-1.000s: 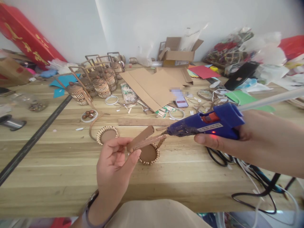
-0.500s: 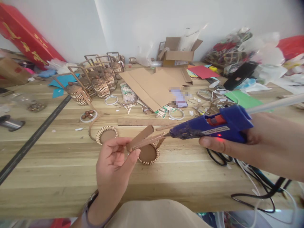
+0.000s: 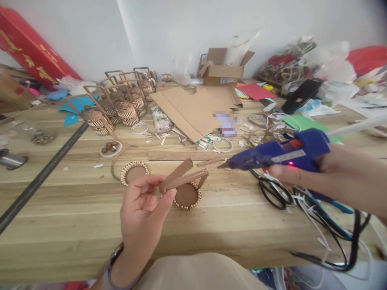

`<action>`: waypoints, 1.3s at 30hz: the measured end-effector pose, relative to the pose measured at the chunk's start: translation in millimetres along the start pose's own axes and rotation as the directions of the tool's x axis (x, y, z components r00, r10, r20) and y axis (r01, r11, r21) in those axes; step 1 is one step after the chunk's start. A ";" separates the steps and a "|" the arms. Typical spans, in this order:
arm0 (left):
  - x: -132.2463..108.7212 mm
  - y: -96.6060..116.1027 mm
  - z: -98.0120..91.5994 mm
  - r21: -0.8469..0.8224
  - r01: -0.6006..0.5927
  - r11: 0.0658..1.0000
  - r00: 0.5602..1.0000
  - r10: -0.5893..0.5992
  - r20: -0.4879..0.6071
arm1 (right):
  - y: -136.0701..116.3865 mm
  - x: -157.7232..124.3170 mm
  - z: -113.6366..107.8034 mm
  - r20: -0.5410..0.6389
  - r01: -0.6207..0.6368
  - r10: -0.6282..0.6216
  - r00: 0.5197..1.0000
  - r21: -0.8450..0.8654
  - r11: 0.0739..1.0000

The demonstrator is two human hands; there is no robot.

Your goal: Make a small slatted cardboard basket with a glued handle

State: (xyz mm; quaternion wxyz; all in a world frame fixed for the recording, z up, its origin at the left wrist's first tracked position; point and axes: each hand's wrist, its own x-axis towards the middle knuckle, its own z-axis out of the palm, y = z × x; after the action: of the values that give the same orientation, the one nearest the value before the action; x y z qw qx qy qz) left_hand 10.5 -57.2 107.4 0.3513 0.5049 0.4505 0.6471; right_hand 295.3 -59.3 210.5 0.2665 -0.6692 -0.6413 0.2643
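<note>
My left hand (image 3: 145, 211) pinches a folded cardboard strip (image 3: 178, 173) between thumb and fingers. The strip bends into a narrow V, and a shiny line runs along its lower arm. In my right hand (image 3: 341, 173) is a blue glue gun (image 3: 281, 155) with a lit red light and a white glue stick at its back. Its nozzle points left, a short way apart from the strip. Below the strip lies a round cardboard base edged with small sticks (image 3: 187, 197), partly covered by it. A similar stick-edged base (image 3: 134, 173) sits left of it, behind my left fingers.
Several small stick-walled baskets with handles (image 3: 125, 110) stand at the back left. Cardboard sheets (image 3: 187, 112), tape rings (image 3: 223, 144) and a roll holding brown beads (image 3: 111, 148) lie around. Black-handled scissors (image 3: 273, 193) and cables (image 3: 356, 233) lie at the right.
My right hand has drawn the glue gun to the right, so its nozzle has left the end of the strip. My left hand keeps its hold almost in place.
</note>
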 end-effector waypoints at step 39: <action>4.1 6.0 -6.9 0.145 -0.079 0.986 0.991 0.061 0.123 | -25.2 37.7 108.0 0.044 0.576 -0.591 0.806 0.178 0.798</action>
State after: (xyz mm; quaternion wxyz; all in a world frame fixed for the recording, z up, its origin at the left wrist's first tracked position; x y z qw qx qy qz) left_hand 2.9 -57.1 113.8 0.3157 0.5827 0.4581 0.5924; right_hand 203.5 -18.8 150.0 0.3547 -0.4026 -0.8058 0.2507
